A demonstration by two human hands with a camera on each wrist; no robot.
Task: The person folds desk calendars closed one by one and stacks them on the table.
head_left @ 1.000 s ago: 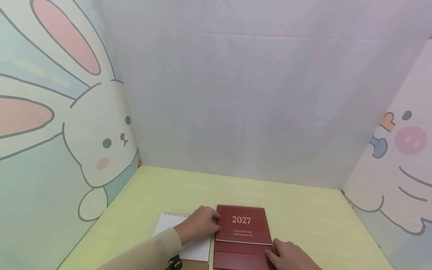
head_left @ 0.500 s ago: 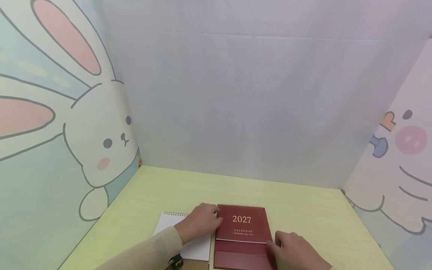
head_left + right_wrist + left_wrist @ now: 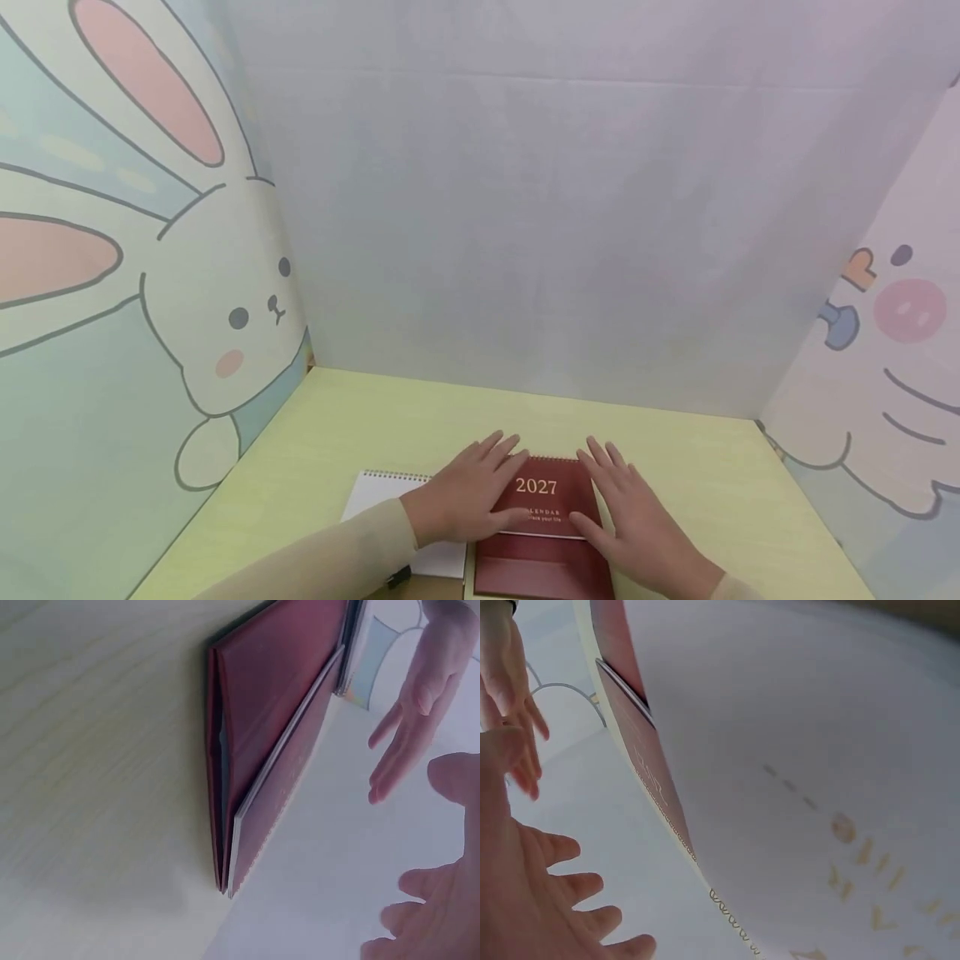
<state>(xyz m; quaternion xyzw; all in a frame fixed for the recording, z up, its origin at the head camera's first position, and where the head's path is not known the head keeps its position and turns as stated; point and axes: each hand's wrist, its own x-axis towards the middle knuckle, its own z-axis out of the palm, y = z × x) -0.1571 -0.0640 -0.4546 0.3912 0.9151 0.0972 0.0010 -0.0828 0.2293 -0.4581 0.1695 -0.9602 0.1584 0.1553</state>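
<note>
A dark red desk calendar marked 2027 in gold lies flat, its spiral binding at the far edge and its folded base toward the person. My left hand, fingers straight and spread, is over the calendar's left side and hides part of its cover. Over its right edge is my right hand, also with outstretched fingers. In the right wrist view, both hands hover apart from the red calendar, holding nothing. A white spiral-bound calendar lies to the left, partly covered by my left forearm.
The pale yellow table stretches behind and right of the calendars. A grey-white backdrop rises at the far edge. Cartoon-printed side panels, one with a rabbit, flank the table. A small black object shows below my left sleeve.
Both hands have left the red calendar's side edges, lifted and moved forward over it, and their fingers have straightened and spread. The calendars lie where they were.
</note>
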